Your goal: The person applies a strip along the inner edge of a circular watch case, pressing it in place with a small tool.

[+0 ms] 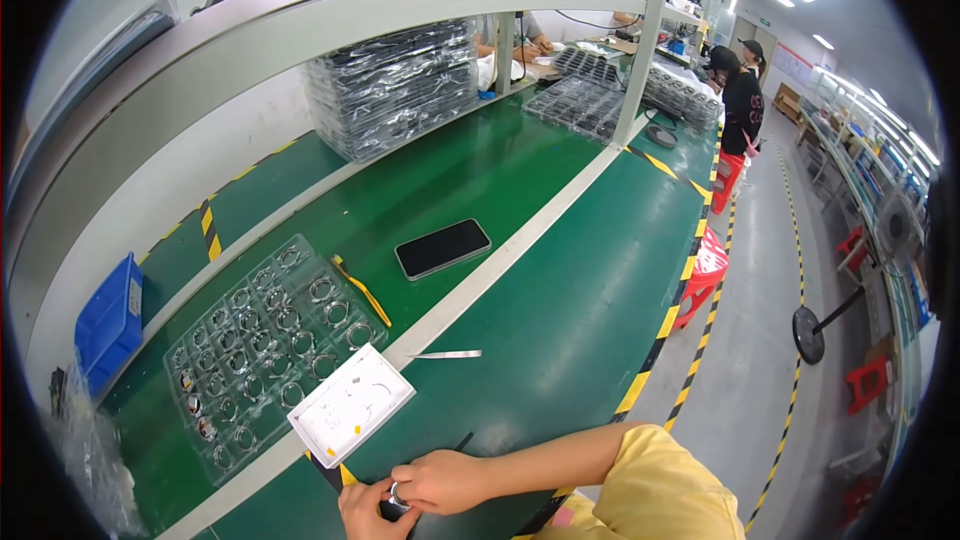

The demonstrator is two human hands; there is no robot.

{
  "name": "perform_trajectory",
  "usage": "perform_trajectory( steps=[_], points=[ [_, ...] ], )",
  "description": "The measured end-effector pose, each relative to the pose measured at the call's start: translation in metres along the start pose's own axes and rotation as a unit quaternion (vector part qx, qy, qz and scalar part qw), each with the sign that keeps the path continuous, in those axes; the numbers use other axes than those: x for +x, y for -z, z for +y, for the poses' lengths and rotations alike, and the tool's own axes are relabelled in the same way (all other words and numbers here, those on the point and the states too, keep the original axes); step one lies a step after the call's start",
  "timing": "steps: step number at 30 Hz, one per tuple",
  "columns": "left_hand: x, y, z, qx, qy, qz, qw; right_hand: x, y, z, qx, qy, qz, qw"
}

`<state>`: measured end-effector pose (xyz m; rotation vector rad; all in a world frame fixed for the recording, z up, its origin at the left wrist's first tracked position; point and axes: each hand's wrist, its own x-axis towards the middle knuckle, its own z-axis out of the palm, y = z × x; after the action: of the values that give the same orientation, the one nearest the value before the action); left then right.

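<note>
At the near edge of the green bench, my left hand [372,514] and my right hand [446,481] meet around a small silvery ring-shaped part [399,496]. The fingers of both hands are closed on it, and they cover most of it. Something dark shows just below the ring, too hidden to name. A shallow white box [340,432] with small scraps in it lies just beyond my hands. To its left, a clear plastic tray [215,465] carries several similar rings in its pockets. Metal tweezers [447,354] rest beyond the box.
A yellow-handled brush [362,290] and a dark-screened phone [443,248] lie farther out. A blue bin [110,325] stands far left. Wrapped trays [395,90] are stacked under a shelf [300,15]. Red stools [702,285] line the aisle; people work at the far end.
</note>
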<state>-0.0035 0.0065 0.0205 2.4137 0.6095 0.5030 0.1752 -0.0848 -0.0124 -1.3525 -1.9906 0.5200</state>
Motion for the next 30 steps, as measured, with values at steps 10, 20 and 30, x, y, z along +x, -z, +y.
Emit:
perform_trajectory(
  steps=[10, 20, 30],
  points=[
    [0.004, 0.001, -0.001, -0.004, 0.008, 0.000, 1.000, 0.000, 0.002, 0.000, -0.032, -0.006, 0.024, 0.999],
    [-0.014, -0.004, -0.009, -0.002, 0.065, -0.014, 0.998, 0.001, -0.003, -0.015, -0.083, 0.000, 0.001, 0.997],
    [0.001, -0.006, -0.014, -0.037, 0.031, 0.032, 0.998, 0.012, 0.023, 0.000, -0.029, -0.003, -0.010, 1.000]
  ],
)
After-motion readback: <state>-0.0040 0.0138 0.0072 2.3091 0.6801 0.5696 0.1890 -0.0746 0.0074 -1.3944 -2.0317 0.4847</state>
